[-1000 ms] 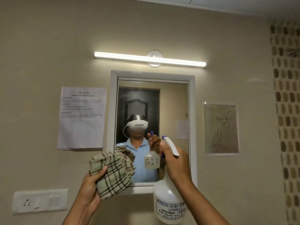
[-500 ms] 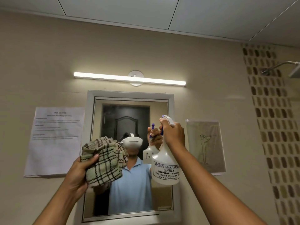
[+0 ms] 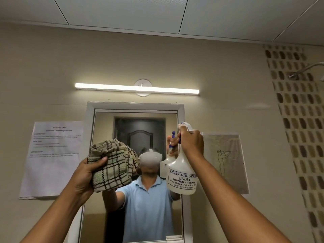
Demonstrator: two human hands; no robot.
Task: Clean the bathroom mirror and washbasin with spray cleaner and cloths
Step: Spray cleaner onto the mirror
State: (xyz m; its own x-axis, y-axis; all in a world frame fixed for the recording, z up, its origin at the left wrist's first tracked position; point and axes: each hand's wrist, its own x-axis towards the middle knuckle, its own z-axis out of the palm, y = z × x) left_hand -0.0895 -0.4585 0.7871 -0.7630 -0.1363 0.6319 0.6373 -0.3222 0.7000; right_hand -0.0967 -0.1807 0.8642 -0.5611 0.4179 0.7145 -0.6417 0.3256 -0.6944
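Head view: the right hand (image 3: 190, 142) is wrapped round the top of the bottle (image 3: 182, 174), held up in front of the mirror (image 3: 135, 123), and the left hand (image 3: 85, 176) grips the folded cloth (image 3: 112, 165) beside it. I think it is best to point the nozzle at the glass, squeeze gently, then wipe before drips run.

A lit tube light (image 3: 136, 88) hangs on the beige wall (image 3: 52, 67). A printed notice (image 3: 52, 158) is taped at left, a line drawing (image 3: 226, 162) at right; a shower arm (image 3: 305, 69) projects beside mosaic tiles (image 3: 298, 137).
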